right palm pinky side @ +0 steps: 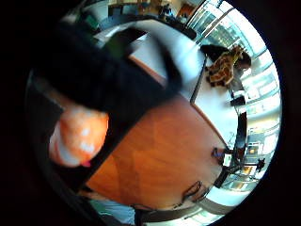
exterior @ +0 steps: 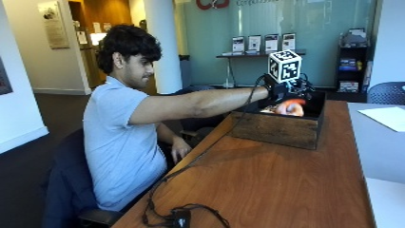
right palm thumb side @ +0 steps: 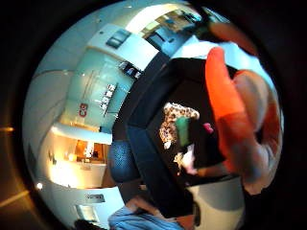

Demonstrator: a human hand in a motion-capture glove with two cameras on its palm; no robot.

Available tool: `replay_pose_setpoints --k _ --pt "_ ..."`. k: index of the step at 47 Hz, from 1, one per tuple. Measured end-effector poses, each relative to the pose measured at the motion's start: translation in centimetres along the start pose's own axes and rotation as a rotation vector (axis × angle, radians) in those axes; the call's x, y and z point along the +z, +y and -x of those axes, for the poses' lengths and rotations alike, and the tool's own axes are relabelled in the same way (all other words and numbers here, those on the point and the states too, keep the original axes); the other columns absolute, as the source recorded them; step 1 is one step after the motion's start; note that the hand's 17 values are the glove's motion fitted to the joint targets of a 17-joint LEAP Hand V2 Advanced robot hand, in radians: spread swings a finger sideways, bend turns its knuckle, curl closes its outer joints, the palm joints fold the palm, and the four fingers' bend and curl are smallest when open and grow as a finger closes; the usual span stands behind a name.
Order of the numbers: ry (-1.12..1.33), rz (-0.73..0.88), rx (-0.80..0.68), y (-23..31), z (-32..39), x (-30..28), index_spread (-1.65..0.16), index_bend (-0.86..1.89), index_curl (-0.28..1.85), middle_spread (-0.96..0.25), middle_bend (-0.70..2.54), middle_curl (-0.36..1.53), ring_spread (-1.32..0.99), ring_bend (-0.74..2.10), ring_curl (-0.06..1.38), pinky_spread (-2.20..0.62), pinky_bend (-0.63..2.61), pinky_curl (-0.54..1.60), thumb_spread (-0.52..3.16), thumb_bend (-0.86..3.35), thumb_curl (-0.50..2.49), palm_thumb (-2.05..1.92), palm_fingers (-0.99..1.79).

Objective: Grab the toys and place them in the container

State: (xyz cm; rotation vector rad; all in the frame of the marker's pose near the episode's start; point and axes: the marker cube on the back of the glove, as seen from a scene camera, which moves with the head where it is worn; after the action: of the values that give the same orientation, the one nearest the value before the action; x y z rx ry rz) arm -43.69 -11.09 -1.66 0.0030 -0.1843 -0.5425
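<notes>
Outside view: reaching across the wooden table (exterior: 278,175) with right hand (exterior: 286,96) over the open top of the dark wooden container (exterior: 278,127), fingers clenching around an orange toy (exterior: 291,108), toy sitting at rim height, above the interior. Bare hand (exterior: 179,149) resting low by the table edge, off the task things.

Thumb-side palm view: looking down into the container (right palm thumb side: 148,143), showing what the outside view is hiding: a spotted plush (right palm thumb side: 173,120) lying on the black floor inside, with a green piece (right palm thumb side: 183,132), a small pink bit (right palm thumb side: 208,128) and a pale toy (right palm thumb side: 188,160) beside it. Orange toy (right palm thumb side: 225,96) filling the near side, close to the palm.

Little-finger-side palm view: catching the orange toy (right palm pinky side: 77,136) under the black glove, plus a giraffe plush (right palm pinky side: 225,66) lying on a separate white table (right palm pinky side: 214,106), well apart from the container.
</notes>
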Motion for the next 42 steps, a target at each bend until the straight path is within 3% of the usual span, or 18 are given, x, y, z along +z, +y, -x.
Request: replay_pose_setpoints --k 4,14,25,42 --pt "0.012 0.044 0.022 0.4 -0.8 0.2 -0.34 0.34 0.49 -0.03 0.38 0.55 -0.11 0.59 0.46 -0.06 0.98 0.49 1.41 -0.09 0.43 0.10 -0.21" --pt "0.099 0.013 0.036 3.3 -2.9 -4.2 -0.35 0.30 0.45 -0.01 0.19 0.46 -0.07 0.37 0.35 0.03 0.87 0.41 1.38 -0.04 0.35 -0.05 -0.10" --pt "0.154 -0.048 0.062 8.3 -5.0 -9.9 -0.35 0.29 0.43 -0.01 0.17 0.42 -0.06 0.33 0.33 0.06 0.80 0.37 1.39 -0.03 0.30 -0.04 -0.02" --pt "0.161 -0.058 0.083 14.6 -9.3 -12.4 -0.35 0.28 0.42 -0.02 0.18 0.39 -0.07 0.33 0.33 0.07 0.75 0.35 1.40 -0.03 0.27 -0.04 0.02"
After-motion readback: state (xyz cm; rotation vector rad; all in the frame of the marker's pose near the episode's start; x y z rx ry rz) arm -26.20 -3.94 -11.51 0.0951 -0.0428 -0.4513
